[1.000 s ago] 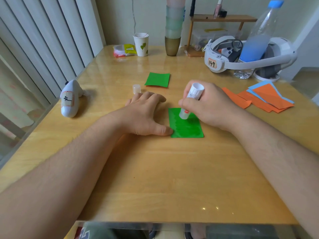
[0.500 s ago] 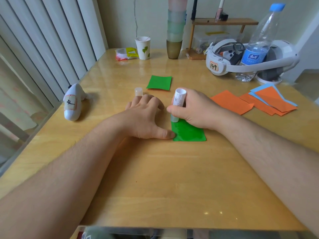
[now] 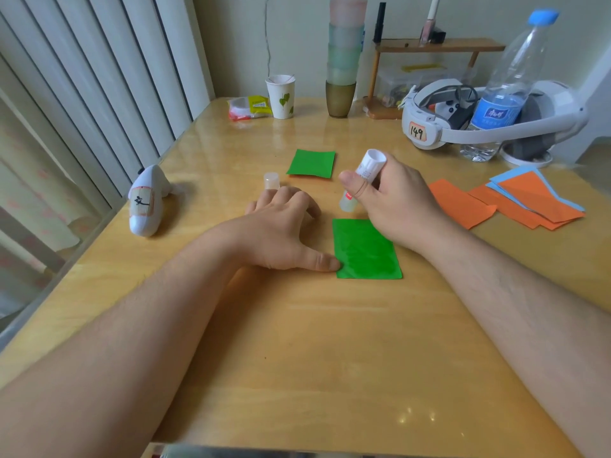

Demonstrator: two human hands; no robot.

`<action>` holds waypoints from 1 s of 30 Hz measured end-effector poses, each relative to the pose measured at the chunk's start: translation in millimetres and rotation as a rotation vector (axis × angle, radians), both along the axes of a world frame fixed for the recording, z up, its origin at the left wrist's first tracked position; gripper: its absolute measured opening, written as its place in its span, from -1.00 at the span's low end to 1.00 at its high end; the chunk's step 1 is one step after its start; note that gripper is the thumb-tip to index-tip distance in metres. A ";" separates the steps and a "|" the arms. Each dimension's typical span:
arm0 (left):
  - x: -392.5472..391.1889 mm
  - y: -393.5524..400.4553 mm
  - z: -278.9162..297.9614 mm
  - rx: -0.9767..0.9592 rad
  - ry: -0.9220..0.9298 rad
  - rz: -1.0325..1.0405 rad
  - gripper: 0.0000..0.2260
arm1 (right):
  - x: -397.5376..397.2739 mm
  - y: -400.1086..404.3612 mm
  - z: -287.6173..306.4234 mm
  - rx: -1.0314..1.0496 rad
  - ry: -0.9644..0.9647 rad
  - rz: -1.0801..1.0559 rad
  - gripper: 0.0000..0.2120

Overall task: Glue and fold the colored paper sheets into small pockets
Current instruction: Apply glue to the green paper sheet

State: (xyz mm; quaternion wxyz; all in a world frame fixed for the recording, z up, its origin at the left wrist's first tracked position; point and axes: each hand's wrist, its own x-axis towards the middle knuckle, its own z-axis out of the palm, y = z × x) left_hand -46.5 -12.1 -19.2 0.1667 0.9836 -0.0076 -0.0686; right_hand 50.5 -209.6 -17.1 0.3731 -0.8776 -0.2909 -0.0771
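Note:
A green paper sheet (image 3: pixel 365 251) lies flat mid-table, shiny with glue. My left hand (image 3: pixel 281 229) rests flat on the table beside it, its thumb tip pressing the sheet's lower left edge. My right hand (image 3: pixel 393 200) grips a white glue stick (image 3: pixel 362 178), tilted, with its tip just beyond the sheet's far edge and off the paper. The stick's clear cap (image 3: pixel 271 180) stands behind my left fingers. A folded green piece (image 3: pixel 311 163) lies farther back. Orange sheets (image 3: pixel 463 206) and an orange and blue stack (image 3: pixel 539 198) lie to the right.
A white handheld device (image 3: pixel 147 201) lies near the table's left edge. At the back stand a paper cup (image 3: pixel 281 95), a snack packet (image 3: pixel 249 108), stacked tumblers (image 3: pixel 342 61), a small wooden shelf (image 3: pixel 436 47), a white headset (image 3: pixel 463 117) and a water bottle (image 3: pixel 506 90).
My right hand has lifted the glue stick off the green sheet and drawn it up past the far edge. My left hand has stayed in place on the sheet's edge.

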 end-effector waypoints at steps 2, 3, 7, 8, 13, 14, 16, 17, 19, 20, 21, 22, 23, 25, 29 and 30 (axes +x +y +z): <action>1.0 5.0 2.7 -0.091 0.017 0.028 -0.28 | -2.3 0.5 0.8 -0.003 0.025 0.030 -0.57; 2.1 6.8 2.4 -0.136 0.008 0.047 -0.34 | -3.4 0.6 0.5 -0.021 0.037 0.044 -0.61; 4.8 0.1 -3.5 -0.066 -0.089 0.069 -0.38 | -10.7 2.4 -0.5 -0.133 0.073 0.110 -0.63; 4.8 -2.5 -5.2 -0.022 -0.105 0.064 -0.36 | -12.9 2.6 -0.4 -0.156 0.083 0.124 -0.64; 4.5 -5.9 -6.4 0.049 -0.103 0.054 -0.31 | -17.2 2.4 2.7 -0.200 0.122 0.149 -0.66; 4.1 -6.4 -5.9 0.052 -0.100 0.053 -0.30 | -17.3 2.4 3.3 -0.196 0.126 0.150 -0.67; 3.8 -6.8 -6.0 0.061 -0.097 0.051 -0.29 | -17.0 2.5 2.4 -0.188 0.112 0.143 -0.69; 3.9 -6.6 -6.3 0.062 -0.100 0.051 -0.30 | -16.5 2.5 0.5 -0.188 0.084 0.132 -0.70; 4.4 -6.3 -6.2 0.057 -0.104 0.051 -0.32 | -16.3 2.4 -2.1 -0.189 0.003 0.101 -0.70; 4.4 -6.2 -6.0 0.057 -0.102 0.051 -0.32 | -16.3 2.5 -2.6 -0.167 -0.021 0.087 -0.69; 4.4 -6.3 -5.7 0.058 -0.097 0.051 -0.32 | -16.0 2.9 -2.6 -0.132 -0.023 0.082 -0.68; 4.3 -6.5 -5.4 0.059 -0.092 0.051 -0.31 | -16.3 3.2 -1.9 -0.101 -0.010 0.087 -0.68; 4.5 -6.8 -5.6 0.060 -0.089 0.051 -0.32 | -16.5 3.7 -1.5 -0.087 0.005 0.095 -0.68; 4.8 -6.8 -5.8 0.061 -0.091 0.045 -0.38 | -18.1 4.7 -2.0 -0.109 0.024 0.113 -0.71; 4.6 -3.1 -4.7 0.042 -0.078 0.015 -0.39 | -20.1 5.2 -4.6 -0.121 0.069 0.128 -0.69; 4.0 -1.6 -4.1 0.032 -0.073 0.007 -0.36 | -20.5 5.1 -4.4 -0.121 0.080 0.136 -0.69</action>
